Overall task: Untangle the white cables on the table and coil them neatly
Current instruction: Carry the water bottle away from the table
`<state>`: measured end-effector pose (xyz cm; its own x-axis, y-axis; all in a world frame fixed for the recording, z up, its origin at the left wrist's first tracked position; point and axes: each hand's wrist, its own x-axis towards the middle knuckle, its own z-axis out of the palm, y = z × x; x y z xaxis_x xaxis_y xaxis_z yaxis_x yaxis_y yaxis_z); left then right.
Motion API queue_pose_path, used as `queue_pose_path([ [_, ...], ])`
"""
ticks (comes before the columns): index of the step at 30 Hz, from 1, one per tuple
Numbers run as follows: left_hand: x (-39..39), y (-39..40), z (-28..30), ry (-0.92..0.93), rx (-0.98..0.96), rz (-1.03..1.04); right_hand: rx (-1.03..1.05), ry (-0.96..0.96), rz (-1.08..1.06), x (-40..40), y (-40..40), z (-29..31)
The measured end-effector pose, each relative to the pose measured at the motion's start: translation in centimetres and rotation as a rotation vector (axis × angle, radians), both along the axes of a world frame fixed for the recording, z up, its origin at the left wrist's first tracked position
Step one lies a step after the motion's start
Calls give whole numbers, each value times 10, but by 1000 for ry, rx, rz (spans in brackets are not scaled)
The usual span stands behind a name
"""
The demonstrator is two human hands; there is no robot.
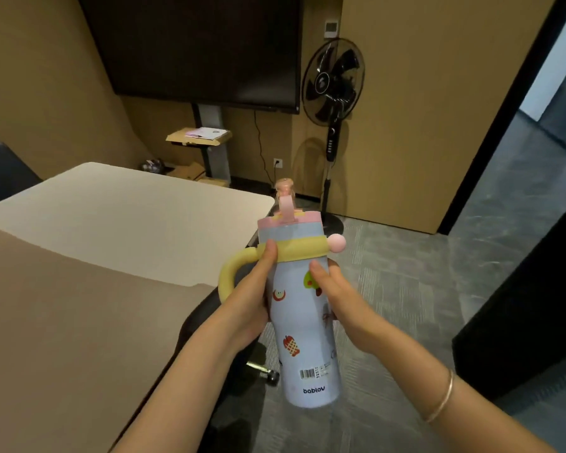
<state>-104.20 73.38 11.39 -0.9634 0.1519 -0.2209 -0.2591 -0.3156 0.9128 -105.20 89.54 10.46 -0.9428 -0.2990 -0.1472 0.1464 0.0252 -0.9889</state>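
Observation:
No white cables show in this view. A pale blue water bottle [303, 325] with fruit prints, a yellow band and handle and a pink lid is held up in the air over the floor, right of the table [118, 223]. My left hand [252, 292] grips its left side, thumb reaching the yellow band. My right hand [337, 295] grips its right side, thumb on the front. A thin bracelet sits on my right wrist.
The beige table spreads across the left, its near half in shadow. A dark office chair [209, 322] stands under my arms by the table edge. Behind are a large black screen [193, 47] on a stand, cardboard boxes [196, 137], and a black standing fan [332, 93]. Grey carpet lies to the right.

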Motion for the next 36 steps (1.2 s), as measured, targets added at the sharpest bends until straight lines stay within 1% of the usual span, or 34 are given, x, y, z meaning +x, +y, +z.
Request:
queue_pose_path([
  [3, -33, 17, 1, 18, -12, 1, 4, 6, 23, -38, 19, 10],
  [6, -78, 40, -2, -20, -32, 53, -10, -29, 56, -89, 41, 10],
  [9, -124, 54, -5, -24, -41, 106, -4, -5, 89, -138, 55, 8],
  [16, -259, 72, -15, -50, -95, 188, 5, -27, 138, -283, 69, -7],
  [20, -345, 72, -19, -38, -102, 228, 49, -33, 167, -375, 69, -5],
  [25, -451, 71, -14, -21, -109, 252, 43, -29, 198, -484, 62, 4],
  [26, -482, 71, -15, -25, -103, 262, 54, -35, 217, -515, 60, 3],
  [27, -491, 70, -16, -34, -99, 276, 51, -40, 218, -524, 59, 3],
  [30, -538, 64, -20, -47, -71, 324, 61, -54, 237, -575, 53, -2],
  [32, -587, 59, -28, -60, -63, 396, 94, -51, 272, -631, 46, -10],
  [36, -653, 48, -43, -60, -19, 462, 112, -104, 355, -715, 32, -24],
])
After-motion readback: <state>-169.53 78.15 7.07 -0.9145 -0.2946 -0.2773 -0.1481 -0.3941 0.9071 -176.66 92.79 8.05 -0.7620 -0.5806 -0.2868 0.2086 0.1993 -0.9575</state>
